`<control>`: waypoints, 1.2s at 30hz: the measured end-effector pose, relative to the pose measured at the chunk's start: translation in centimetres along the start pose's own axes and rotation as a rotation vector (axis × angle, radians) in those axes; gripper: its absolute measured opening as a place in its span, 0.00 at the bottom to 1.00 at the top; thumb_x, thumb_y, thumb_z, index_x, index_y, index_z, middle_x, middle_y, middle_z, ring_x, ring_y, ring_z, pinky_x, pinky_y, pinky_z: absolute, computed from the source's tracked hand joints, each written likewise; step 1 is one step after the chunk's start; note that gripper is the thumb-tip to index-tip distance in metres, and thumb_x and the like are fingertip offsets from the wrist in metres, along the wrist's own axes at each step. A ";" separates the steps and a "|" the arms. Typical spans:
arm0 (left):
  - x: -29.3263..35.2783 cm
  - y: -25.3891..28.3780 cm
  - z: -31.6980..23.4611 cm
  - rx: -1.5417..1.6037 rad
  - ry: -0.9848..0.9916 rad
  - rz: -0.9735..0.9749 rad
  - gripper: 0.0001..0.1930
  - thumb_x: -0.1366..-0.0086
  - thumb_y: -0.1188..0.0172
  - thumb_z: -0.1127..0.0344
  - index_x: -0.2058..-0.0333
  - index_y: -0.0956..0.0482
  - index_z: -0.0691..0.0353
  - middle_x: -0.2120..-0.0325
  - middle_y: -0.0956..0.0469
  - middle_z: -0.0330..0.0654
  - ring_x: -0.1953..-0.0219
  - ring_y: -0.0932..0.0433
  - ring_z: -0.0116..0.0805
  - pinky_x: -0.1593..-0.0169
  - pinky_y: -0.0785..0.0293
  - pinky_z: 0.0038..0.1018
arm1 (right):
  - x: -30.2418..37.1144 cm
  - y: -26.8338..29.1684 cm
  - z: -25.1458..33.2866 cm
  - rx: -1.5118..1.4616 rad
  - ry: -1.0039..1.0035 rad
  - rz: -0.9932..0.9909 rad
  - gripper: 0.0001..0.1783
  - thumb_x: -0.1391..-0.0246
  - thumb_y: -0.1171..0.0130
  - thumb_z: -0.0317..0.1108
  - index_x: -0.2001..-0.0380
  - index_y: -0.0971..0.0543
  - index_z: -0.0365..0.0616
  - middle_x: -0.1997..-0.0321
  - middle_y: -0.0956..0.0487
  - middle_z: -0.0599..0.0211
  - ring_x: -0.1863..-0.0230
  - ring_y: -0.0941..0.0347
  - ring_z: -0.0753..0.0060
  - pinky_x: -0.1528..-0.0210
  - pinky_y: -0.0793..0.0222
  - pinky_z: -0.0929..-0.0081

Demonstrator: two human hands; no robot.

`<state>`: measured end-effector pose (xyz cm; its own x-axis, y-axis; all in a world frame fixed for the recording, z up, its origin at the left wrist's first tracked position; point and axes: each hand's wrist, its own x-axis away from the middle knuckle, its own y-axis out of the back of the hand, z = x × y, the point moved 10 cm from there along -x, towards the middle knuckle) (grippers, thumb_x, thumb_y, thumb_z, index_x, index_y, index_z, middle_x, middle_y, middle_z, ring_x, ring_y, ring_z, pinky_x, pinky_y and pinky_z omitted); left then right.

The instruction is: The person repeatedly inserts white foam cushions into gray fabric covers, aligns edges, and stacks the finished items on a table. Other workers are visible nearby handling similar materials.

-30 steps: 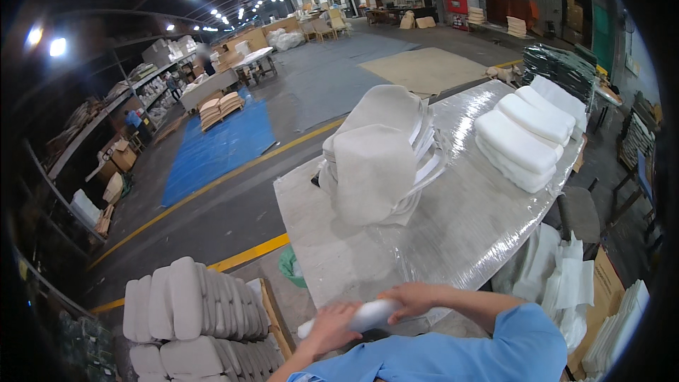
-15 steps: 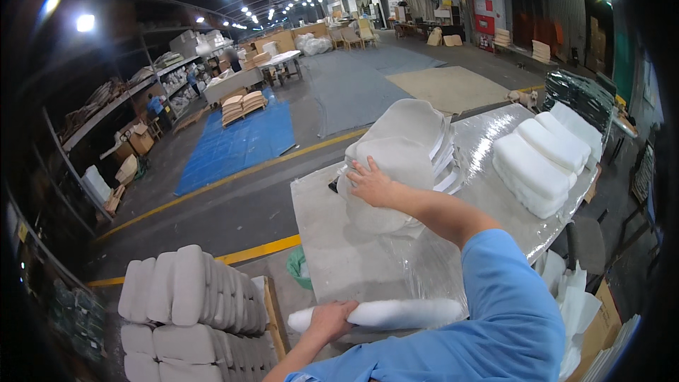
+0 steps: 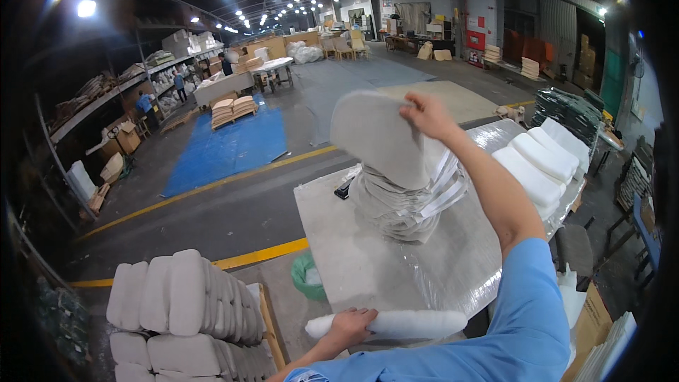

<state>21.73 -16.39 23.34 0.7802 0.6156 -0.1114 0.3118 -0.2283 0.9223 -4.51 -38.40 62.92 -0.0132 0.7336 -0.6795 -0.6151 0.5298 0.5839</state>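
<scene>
My right hand (image 3: 429, 117) pinches the edge of a rounded grey fabric cover (image 3: 373, 131), which hangs raised over the table. Beneath it rises a stack of similar grey covers (image 3: 396, 205), with white strips sticking out at their right side. At the table's near edge lies a white padded cushion (image 3: 419, 322), seen edge-on. My left hand (image 3: 353, 327) is closed over its left part, with the thumb side hidden. A small black object (image 3: 344, 188) sits just left of the stack.
White pads (image 3: 534, 166) are piled on the right of the plastic-covered table (image 3: 329, 233). Finished-looking grey cushions (image 3: 187, 297) stand stacked at the lower left, near a green bag (image 3: 306, 276). A dark wrapped stack (image 3: 569, 117) stands beyond. People (image 3: 145, 104) are at far-left shelves.
My right hand, flat on the stack before, has lifted the top grey cover up and to the right. My left hand stays on the white cushion.
</scene>
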 end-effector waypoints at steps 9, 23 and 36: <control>0.4 0.3 -0.2 0.021 0.048 0.075 0.22 0.45 0.29 0.54 0.54 0.21 0.53 0.58 0.16 0.41 0.54 0.17 0.47 0.52 0.22 0.42 | 2.5 7.2 1.3 -0.485 -0.058 -0.206 0.09 0.37 0.38 0.29 0.54 0.21 0.42 0.64 0.20 0.75 0.62 0.29 0.84 0.56 0.32 0.80; 2.8 1.5 -1.8 -0.015 -0.012 -0.092 0.18 0.45 0.32 0.60 0.55 0.20 0.49 0.66 0.18 0.37 0.58 0.19 0.43 0.56 0.23 0.39 | 10.5 12.2 -3.9 -0.814 -0.060 -0.175 0.06 0.31 0.44 0.35 0.55 0.26 0.48 0.62 0.26 0.79 0.62 0.28 0.88 0.61 0.27 0.84; 5.4 0.7 0.0 -0.043 0.059 -0.038 0.22 0.51 0.31 0.63 0.53 0.17 0.51 0.63 0.17 0.38 0.56 0.20 0.44 0.52 0.24 0.40 | 12.3 6.0 -3.7 -0.847 -0.398 -0.054 0.04 0.33 0.41 0.31 0.57 0.22 0.49 0.67 0.19 0.78 0.69 0.24 0.87 0.69 0.28 0.83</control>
<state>26.15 -13.18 23.39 0.7349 0.6665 -0.1256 0.3159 -0.1725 0.9330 -11.25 -27.79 56.44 0.2069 0.8915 -0.4031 -0.9782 0.1960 -0.0685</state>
